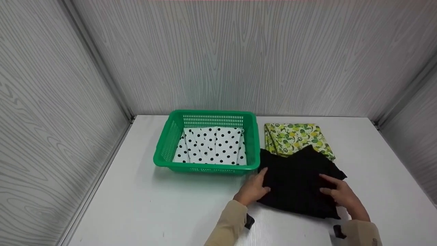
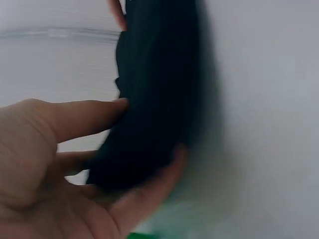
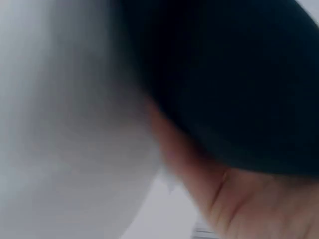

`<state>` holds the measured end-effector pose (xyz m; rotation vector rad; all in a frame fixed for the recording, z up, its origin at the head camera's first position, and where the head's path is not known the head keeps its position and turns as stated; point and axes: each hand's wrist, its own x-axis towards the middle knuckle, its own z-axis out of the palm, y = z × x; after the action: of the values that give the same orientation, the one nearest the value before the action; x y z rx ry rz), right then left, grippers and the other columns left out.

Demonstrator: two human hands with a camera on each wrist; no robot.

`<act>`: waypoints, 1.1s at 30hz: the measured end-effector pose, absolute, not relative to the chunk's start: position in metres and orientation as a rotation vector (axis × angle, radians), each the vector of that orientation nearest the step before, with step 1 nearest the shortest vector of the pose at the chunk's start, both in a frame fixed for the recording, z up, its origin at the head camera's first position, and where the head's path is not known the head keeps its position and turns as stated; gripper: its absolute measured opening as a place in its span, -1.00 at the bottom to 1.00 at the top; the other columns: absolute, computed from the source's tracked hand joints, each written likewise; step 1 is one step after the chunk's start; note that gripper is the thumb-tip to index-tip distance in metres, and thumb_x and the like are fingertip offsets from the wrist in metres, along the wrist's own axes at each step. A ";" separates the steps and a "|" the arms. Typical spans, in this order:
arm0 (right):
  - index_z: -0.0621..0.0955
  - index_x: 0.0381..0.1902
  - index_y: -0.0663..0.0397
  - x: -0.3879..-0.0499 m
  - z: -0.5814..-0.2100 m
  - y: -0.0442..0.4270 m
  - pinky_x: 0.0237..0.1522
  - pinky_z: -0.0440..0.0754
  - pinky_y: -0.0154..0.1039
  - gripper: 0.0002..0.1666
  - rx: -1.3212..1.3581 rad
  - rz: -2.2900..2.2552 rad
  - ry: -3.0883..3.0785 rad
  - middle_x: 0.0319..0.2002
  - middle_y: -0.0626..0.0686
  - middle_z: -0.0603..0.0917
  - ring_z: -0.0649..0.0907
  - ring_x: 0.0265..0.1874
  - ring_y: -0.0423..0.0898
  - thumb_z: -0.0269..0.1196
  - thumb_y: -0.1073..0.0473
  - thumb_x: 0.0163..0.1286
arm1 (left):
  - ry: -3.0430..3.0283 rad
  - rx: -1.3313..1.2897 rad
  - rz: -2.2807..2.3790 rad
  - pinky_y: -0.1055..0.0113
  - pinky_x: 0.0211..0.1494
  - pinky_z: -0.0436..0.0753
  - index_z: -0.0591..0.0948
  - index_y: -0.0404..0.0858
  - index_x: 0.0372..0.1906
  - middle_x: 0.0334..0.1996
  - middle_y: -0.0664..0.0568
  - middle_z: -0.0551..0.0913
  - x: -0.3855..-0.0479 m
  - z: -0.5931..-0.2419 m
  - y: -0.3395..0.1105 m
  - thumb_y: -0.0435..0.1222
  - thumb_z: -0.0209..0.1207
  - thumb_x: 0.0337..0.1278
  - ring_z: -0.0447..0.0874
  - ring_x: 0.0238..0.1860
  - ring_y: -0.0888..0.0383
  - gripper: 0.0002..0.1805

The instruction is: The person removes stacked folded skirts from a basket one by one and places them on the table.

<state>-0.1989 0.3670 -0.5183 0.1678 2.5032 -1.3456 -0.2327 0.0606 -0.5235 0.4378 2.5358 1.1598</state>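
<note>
A piece of black cloth (image 1: 293, 184) extends between my two hands and partly covers a folded cloth with a yellow and green fruit print (image 1: 297, 136). My left hand (image 1: 252, 188) holds the black cloth's left side; in the left wrist view the thumb (image 2: 89, 117) lies on one face and a finger (image 2: 149, 199) on the other. At the opposite side, my right hand (image 1: 343, 196) holds the cloth, with thumb and forefinger spread over it. Blur and the dark cloth (image 3: 239, 89) hide most of the right fingers in the right wrist view.
Left of the black cloth stands a green plastic basket (image 1: 206, 167), with a folded white cloth with black dots (image 1: 211, 145) inside. The white table (image 1: 143, 205) meets grey wood-grain panels (image 1: 218, 58) at the back and both sides.
</note>
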 end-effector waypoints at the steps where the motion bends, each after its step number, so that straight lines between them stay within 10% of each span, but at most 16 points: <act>1: 0.18 0.53 0.39 -0.198 -0.515 0.369 -0.11 0.66 0.05 -0.26 0.166 -1.287 2.537 0.13 0.54 0.45 0.61 -0.17 0.16 0.16 0.27 0.50 | 2.564 0.460 1.106 0.11 0.33 0.48 0.34 -0.29 0.51 0.40 -0.19 0.43 -0.232 -0.518 0.059 -0.37 0.29 0.32 0.39 0.39 -0.10 -0.30; 6: 0.37 0.36 0.54 -0.198 -0.491 0.373 -0.43 0.63 -0.13 -0.41 0.124 -1.010 2.711 -0.50 0.05 0.61 0.64 -0.51 -0.05 0.10 0.19 0.54 | 2.670 0.578 0.929 0.18 0.22 0.57 0.49 -0.30 0.39 0.27 -0.20 0.55 -0.228 -0.492 0.049 -0.27 0.25 0.38 0.53 0.27 -0.05 -0.47; 13: 0.48 0.21 0.61 -0.201 -0.482 0.364 -0.43 0.63 -0.27 -0.50 0.096 -1.193 2.763 -0.38 0.12 0.69 0.65 -0.44 -0.06 0.14 0.21 0.56 | 2.533 0.932 1.184 0.48 -0.28 0.54 0.63 -0.31 0.23 -0.03 -0.07 0.73 -0.233 -0.474 0.024 -0.32 0.18 0.45 0.47 -0.49 0.34 -0.65; 25: 0.48 0.33 0.41 -0.231 -0.461 0.296 0.00 0.53 -0.42 -0.49 -0.154 -1.538 2.778 0.17 0.36 0.61 0.59 0.18 0.23 0.18 0.19 0.56 | 2.827 0.860 1.420 0.21 0.01 0.64 0.71 -0.32 0.05 -0.02 -0.09 0.73 -0.256 -0.474 -0.020 -0.38 0.16 0.44 0.67 -0.04 0.05 -0.78; 33: 0.43 0.38 0.42 -0.258 -0.448 0.259 0.25 0.49 0.11 -0.46 -0.273 -1.665 2.643 0.27 0.38 0.52 0.52 0.26 0.27 0.17 0.22 0.57 | 2.974 0.656 1.298 0.00 0.12 0.60 0.66 -0.33 0.13 0.09 -0.15 0.67 -0.274 -0.469 -0.051 -0.33 0.19 0.43 0.60 0.10 -0.11 -0.72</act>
<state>-0.2575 0.2593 -0.4480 -0.2726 2.6433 -1.6646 -0.2737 -0.0515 -0.4691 0.6563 2.9743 1.2980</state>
